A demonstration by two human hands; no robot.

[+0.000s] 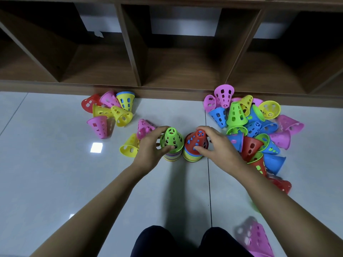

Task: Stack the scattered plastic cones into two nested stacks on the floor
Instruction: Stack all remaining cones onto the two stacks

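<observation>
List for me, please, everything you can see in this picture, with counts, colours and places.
green-topped stack: one, mixed colours beneath, floor centre.
red-topped stack: one, mixed colours beneath, just right of it.
left cluster: six visible, red, pink, yellow, by the shelf base.
loose pair: pink cone, yellow cone, beside the left hand.
right pile: too overlapped to count; pink, blue, green, yellow, red.
blurred cone: one, pink, bottom right.
shelf unit: one, brown wood, across the top.
floor: pale glossy tiles.
knees: two, dark trousers, bottom edge.
left hand: grips green-topped stack.
right hand: grips red-topped stack.
</observation>
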